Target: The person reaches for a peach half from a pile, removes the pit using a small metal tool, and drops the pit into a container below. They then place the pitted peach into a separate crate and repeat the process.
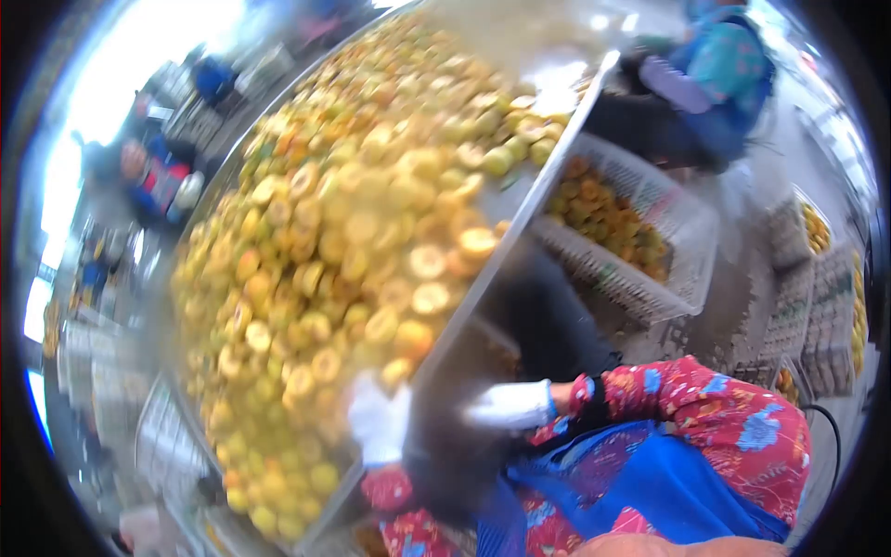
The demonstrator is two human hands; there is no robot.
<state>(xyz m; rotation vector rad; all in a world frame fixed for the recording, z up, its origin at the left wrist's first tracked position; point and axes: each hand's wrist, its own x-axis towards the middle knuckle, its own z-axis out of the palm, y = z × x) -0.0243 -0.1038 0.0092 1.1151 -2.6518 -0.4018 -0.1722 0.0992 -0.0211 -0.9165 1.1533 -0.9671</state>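
A metal trough (543, 186) is heaped with yellow fruit (306, 269), much of it halved with hollow pits showing, like peaches or apricots. My left hand (379, 422), in a white glove, is over the trough's near edge, right beside the fruit halves; motion smears its fingers. My right hand (510, 406), also white-gloved, is just outside the rim above my lap. A dark blurred patch hides its fingertips, and I cannot tell whether it holds anything. Red floral sleeves (705, 408) and a blue apron (631, 473) cover my arms and front.
Right of the trough stands a white plastic crate (687, 251) part filled with fruit. A co-worker in a teal top (729, 65) sits beyond it. Stacked crates (817, 306) line the far right. Other people (162, 176) and crates are on the left.
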